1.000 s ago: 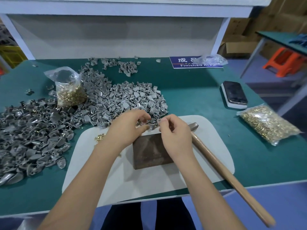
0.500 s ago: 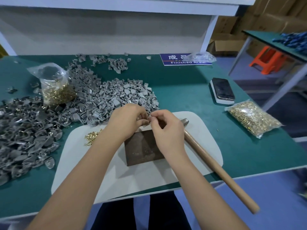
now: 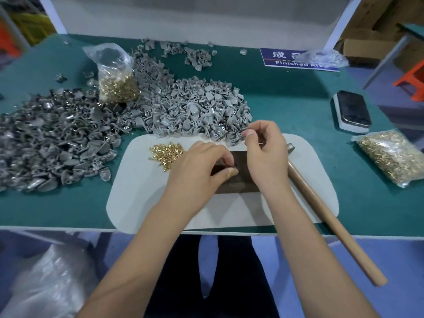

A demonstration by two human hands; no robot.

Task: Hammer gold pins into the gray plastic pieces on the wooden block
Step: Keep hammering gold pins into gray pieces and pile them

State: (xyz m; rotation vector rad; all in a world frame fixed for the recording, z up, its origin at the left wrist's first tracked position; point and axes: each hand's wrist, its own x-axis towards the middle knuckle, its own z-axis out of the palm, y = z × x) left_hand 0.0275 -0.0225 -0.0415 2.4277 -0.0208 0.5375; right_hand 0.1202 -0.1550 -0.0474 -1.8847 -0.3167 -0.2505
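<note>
A dark heap of gray plastic pieces (image 3: 52,143) is lying far left of the wooden block (image 3: 236,177) on the green bench (image 3: 286,99). A clear bag of gold pins (image 3: 115,76) is standing behind and left of the block, against a lighter pile of gray pieces (image 3: 190,109) that is spreading just beyond the block. A loose cluster of gold pins (image 3: 166,153) is resting on the white mat (image 3: 142,198), just left of the block. The left hand (image 3: 199,166) is curling over the block's left part, thumb and fingertips pinching a small gold pin against a gray piece there; the piece is mostly hidden. The right hand (image 3: 263,154) is hovering over the block's right part, thumb and forefinger pressed together near the light pile; what they are pinching cannot be told. A wooden-handled hammer (image 3: 328,214) is lying right of the block, its head just beside the right hand. A phone (image 3: 353,109) and a second bag of pins (image 3: 394,157) are sitting far right of the block.
</note>
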